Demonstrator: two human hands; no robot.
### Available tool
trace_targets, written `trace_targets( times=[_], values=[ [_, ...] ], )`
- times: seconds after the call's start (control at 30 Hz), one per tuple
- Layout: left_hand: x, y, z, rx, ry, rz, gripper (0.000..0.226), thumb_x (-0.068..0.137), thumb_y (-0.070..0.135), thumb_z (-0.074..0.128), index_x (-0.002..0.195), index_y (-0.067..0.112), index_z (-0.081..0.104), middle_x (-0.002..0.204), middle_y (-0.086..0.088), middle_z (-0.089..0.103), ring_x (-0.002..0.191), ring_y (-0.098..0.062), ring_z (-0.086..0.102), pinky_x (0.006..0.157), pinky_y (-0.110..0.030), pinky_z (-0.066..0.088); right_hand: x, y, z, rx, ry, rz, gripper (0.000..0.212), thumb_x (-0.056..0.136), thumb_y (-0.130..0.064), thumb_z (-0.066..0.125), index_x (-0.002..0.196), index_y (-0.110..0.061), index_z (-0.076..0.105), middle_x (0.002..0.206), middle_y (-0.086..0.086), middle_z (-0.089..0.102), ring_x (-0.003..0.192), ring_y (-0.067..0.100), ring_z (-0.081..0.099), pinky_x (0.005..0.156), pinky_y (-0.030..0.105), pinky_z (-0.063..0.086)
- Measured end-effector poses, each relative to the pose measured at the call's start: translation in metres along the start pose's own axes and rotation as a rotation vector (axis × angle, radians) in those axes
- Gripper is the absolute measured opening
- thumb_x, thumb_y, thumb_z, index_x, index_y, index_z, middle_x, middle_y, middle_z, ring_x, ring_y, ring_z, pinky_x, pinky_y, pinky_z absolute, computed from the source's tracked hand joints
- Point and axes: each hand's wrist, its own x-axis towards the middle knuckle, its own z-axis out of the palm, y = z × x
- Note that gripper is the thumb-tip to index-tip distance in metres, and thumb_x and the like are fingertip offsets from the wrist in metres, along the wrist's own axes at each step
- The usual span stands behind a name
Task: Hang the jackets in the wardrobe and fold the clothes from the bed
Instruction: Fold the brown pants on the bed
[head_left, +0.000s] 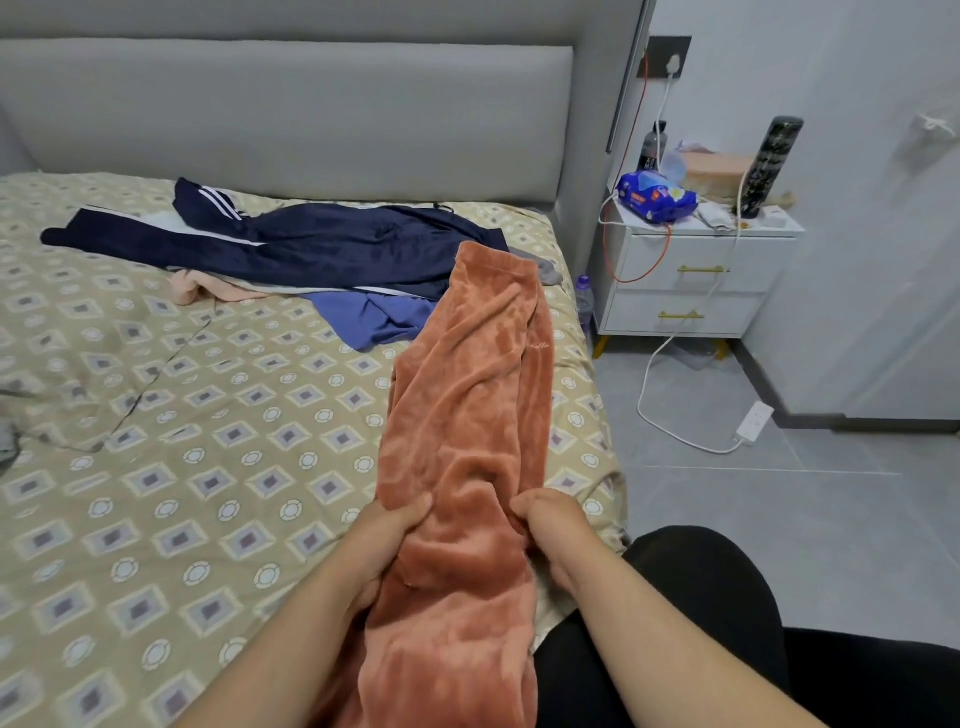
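Closest to us, our left hand (395, 525) and right hand (550, 525) each clutch an edge of the orange fleece garment (467, 405), fingers curled into the pile, left thumb over the top. The fleece runs in a long strip from our lap up the right side of the bed (182, 467), its far end resting on the other clothes. We judge that we are in the folding part of the task, with this piece stretched lengthwise and not yet doubled over. The next move probably calls for smoothing it flat on the quilt and carrying the near end over to the far end, with both edges kept level so that the thick pile does not bunch. Beyond it, the blue garment (374, 317), the navy tracksuit piece (311, 244) with white stripes and a pale pink piece (202, 286) lie overlapping and unfolded near the headboard (311, 114). We see no wardrobe. Right of the bed, a clear bottle (584, 301) stands on the floor, and we cannot tell what it holds. The white nightstand (691, 270) has both drawers closed, so their contents are hidden. On top are a blue wipes pack (657, 197) and a dark flask (774, 166).
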Motion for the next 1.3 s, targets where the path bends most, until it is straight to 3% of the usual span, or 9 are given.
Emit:
trace_targets(
  times=[0.13, 0.27, 0.4, 0.5, 0.6, 0.73, 0.9, 1.2, 1.3],
  values=[
    [-0.002, 0.007, -0.002, -0.44, -0.021, -0.179, 0.056, 0.1, 0.049, 0.044, 0.108, 0.003, 0.075, 0.108, -0.024, 0.072, 0.099, -0.035, 0.071, 0.093, -0.045, 0.05, 0.007, 0.001, -0.009, 0.286, 0.055, 0.168, 0.027, 0.088, 0.002, 0.042, 0.075, -0.009, 0.063, 0.052, 0.0, 0.056, 0.044, 0.012, 0.048, 0.053, 0.027, 0.044],
    [0.008, 0.0, -0.011, -0.116, 0.176, -0.13, 0.023, 0.095, 0.013, 0.06, 0.11, -0.001, 0.069, 0.089, -0.02, 0.074, 0.076, -0.03, 0.072, 0.077, -0.039, 0.054, 0.009, 0.006, -0.004, 0.381, 0.131, 0.195, 0.023, 0.093, -0.002, 0.042, 0.087, -0.007, 0.064, 0.051, 0.004, 0.063, 0.043, 0.015, 0.06, 0.044, 0.024, 0.049],
    [0.01, -0.004, -0.012, 0.092, 0.202, -0.065, 0.016, 0.089, 0.001, 0.065, 0.104, 0.001, 0.07, 0.088, -0.017, 0.076, 0.083, -0.032, 0.072, 0.08, -0.04, 0.056, 0.005, -0.001, 0.006, 0.229, 0.086, 0.127, 0.037, 0.088, -0.049, 0.057, 0.099, -0.016, 0.071, 0.082, 0.006, 0.071, 0.066, 0.021, 0.063, 0.048, 0.025, 0.042],
    [0.013, 0.007, -0.013, -0.046, 0.231, -0.001, 0.014, 0.098, 0.008, 0.055, 0.102, 0.011, 0.068, 0.085, -0.012, 0.076, 0.084, -0.027, 0.07, 0.074, -0.036, 0.053, 0.005, -0.002, -0.001, 0.25, 0.113, 0.182, 0.02, 0.083, -0.004, 0.052, 0.096, -0.006, 0.068, 0.061, 0.005, 0.058, 0.046, 0.018, 0.052, 0.039, 0.021, 0.039],
    [0.022, 0.014, -0.03, -0.105, 0.245, -0.101, 0.01, 0.092, 0.008, 0.059, 0.098, 0.007, 0.067, 0.089, -0.017, 0.071, 0.081, -0.028, 0.065, 0.073, -0.036, 0.051, 0.003, -0.001, -0.007, 0.265, 0.077, 0.283, 0.026, 0.076, -0.004, 0.045, 0.091, -0.01, 0.065, 0.054, 0.001, 0.052, 0.038, 0.013, 0.046, 0.035, 0.017, 0.036],
    [0.018, 0.014, -0.038, 0.359, 0.026, -0.211, 0.035, 0.055, 0.005, 0.073, 0.089, -0.002, 0.072, 0.089, -0.02, 0.073, 0.086, -0.032, 0.07, 0.079, -0.037, 0.054, -0.006, 0.002, 0.0, -0.019, -0.134, 0.31, 0.019, 0.066, -0.014, 0.053, 0.081, -0.016, 0.065, 0.062, 0.002, 0.062, 0.058, 0.018, 0.06, 0.056, 0.027, 0.053],
    [0.042, 0.023, -0.032, 0.195, 0.138, -0.053, 0.018, 0.089, 0.016, 0.07, 0.101, 0.003, 0.072, 0.095, -0.018, 0.075, 0.094, -0.032, 0.072, 0.092, -0.044, 0.055, 0.013, -0.008, 0.003, 0.017, 0.048, 0.033, 0.02, 0.09, -0.033, 0.06, 0.088, -0.015, 0.069, 0.093, 0.007, 0.075, 0.089, 0.024, 0.07, 0.089, 0.041, 0.057],
    [0.034, 0.008, -0.035, -0.005, 0.051, -0.184, 0.032, 0.092, 0.023, 0.066, 0.116, 0.002, 0.068, 0.11, -0.019, 0.073, 0.104, -0.032, 0.069, 0.099, -0.043, 0.05, 0.031, -0.003, 0.001, 0.148, -0.012, 0.178, 0.029, 0.084, -0.023, 0.067, 0.107, -0.006, 0.069, 0.09, 0.011, 0.077, 0.086, 0.028, 0.074, 0.086, 0.043, 0.059],
    [0.004, -0.003, -0.052, -0.099, -0.078, -0.265, 0.043, 0.084, 0.023, 0.072, 0.119, -0.001, 0.066, 0.118, -0.024, 0.068, 0.11, -0.038, 0.066, 0.102, -0.05, 0.048, 0.017, -0.008, 0.004, 0.195, -0.126, 0.249, 0.026, 0.089, -0.024, 0.068, 0.107, -0.005, 0.07, 0.078, 0.009, 0.074, 0.067, 0.023, 0.07, 0.06, 0.031, 0.058]
  ],
)
